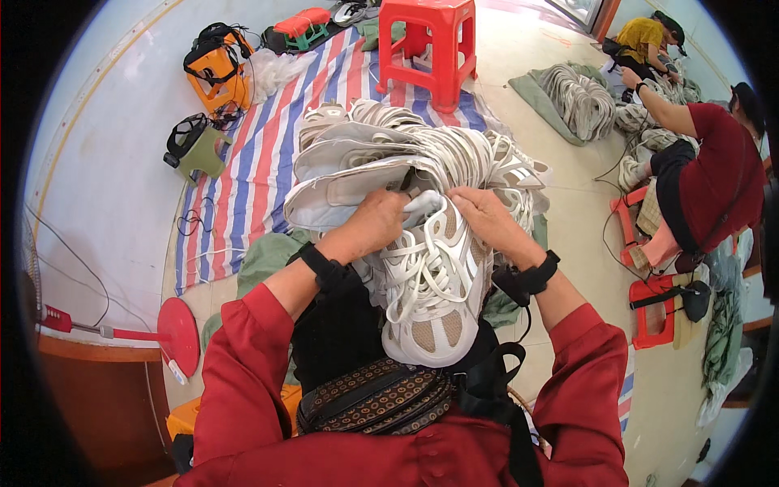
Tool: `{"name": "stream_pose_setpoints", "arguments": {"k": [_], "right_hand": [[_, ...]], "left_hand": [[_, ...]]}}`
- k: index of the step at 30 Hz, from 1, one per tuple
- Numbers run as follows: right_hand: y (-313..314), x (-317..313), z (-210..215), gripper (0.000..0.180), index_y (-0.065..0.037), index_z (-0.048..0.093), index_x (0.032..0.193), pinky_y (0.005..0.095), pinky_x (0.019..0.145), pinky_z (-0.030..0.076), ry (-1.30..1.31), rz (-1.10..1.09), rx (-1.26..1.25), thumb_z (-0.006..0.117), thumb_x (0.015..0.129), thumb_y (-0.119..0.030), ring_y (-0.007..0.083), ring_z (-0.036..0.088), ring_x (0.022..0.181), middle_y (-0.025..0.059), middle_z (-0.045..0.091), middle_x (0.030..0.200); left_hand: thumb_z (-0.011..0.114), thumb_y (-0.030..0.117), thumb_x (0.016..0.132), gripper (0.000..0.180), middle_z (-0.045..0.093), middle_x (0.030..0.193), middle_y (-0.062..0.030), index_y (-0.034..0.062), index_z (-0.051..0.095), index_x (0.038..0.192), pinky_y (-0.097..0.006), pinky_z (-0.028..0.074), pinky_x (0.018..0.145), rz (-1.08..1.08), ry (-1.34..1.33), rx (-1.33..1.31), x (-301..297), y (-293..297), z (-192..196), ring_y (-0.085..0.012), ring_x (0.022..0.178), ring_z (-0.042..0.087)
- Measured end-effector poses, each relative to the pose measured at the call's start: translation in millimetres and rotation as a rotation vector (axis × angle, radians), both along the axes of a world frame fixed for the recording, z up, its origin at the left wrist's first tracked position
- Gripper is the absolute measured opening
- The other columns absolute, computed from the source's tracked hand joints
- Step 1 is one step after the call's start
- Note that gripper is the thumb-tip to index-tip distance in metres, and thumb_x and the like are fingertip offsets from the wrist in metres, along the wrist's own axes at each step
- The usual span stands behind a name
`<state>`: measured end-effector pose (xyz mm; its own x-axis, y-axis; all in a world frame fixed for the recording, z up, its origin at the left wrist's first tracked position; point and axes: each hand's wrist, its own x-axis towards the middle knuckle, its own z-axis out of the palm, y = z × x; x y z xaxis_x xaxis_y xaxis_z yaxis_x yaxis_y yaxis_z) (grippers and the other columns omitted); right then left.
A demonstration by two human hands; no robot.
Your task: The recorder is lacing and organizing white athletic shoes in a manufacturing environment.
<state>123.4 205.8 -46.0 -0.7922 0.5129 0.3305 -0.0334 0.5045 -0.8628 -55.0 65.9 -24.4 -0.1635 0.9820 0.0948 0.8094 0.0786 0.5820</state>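
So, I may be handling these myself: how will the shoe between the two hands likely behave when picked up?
The shoe is probably light for its size, since its toe has patches that look like mesh. That toe likely keeps its rounded shape, as it shows no sagging. The laces may flop or snag, lying in loose loops.

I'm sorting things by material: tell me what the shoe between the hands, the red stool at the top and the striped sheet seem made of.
The shoe: matte tan mesh, by its fine texture, with smooth white panels, perhaps synthetic leather.
The red stool: probably moulded plastic, by its smooth, one-piece look.
The striped sheet: perhaps woven plastic, judging by its thin, creased look; fabric is possible.
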Motion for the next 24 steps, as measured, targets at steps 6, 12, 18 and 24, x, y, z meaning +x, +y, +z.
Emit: {"name": "stream_pose_setpoints", "arguments": {"k": [6,12,18,24], "right_hand": [[15,-17,16,0.028,0.005,0.057,0.087,0.0360,0.067,0.044,-0.298,0.037,-0.110,0.054,0.090,-0.022,0.0192,0.053,0.070,0.0098,0.056,0.070],[27,-26,20,0.028,0.004,0.060,0.080,0.0432,0.066,0.044,-0.269,0.127,0.258,0.055,0.088,-0.023,0.0407,0.056,0.072,0.0253,0.057,0.075],[34,-51,26,0.026,0.002,0.062,0.076,0.0462,0.058,0.046,-0.243,-0.078,0.226,0.056,0.090,-0.019,0.0431,0.057,0.063,0.0217,0.060,0.068],[21,-52,20,0.018,0.001,0.061,0.078,0.0391,0.068,0.049,-0.322,-0.188,0.224,0.067,0.079,-0.016,0.0291,0.062,0.068,0.0142,0.062,0.069]], "left_hand": [[0.058,0.006,0.081,0.014,0.063,0.083,-0.0269,-0.0042,0.064,0.089,-0.048,0.047,0.076,-0.095,0.121,-0.078,-4,3,5,-0.0447,0.082,0.061],[0.062,0.008,0.079,0.015,0.064,0.085,-0.0262,-0.0040,0.064,0.088,-0.048,0.048,0.075,-0.131,0.064,0.075,-20,8,-8,-0.0438,0.084,0.061],[0.061,0.006,0.078,0.016,0.064,0.087,-0.0274,-0.0036,0.065,0.090,-0.048,0.048,0.079,-0.168,0.187,-0.132,-14,18,-11,-0.0436,0.089,0.062],[0.060,0.006,0.077,0.014,0.063,0.087,-0.0282,-0.0047,0.064,0.086,-0.049,0.048,0.080,-0.105,0.115,-0.086,-14,11,-11,-0.0442,0.090,0.061]]}}
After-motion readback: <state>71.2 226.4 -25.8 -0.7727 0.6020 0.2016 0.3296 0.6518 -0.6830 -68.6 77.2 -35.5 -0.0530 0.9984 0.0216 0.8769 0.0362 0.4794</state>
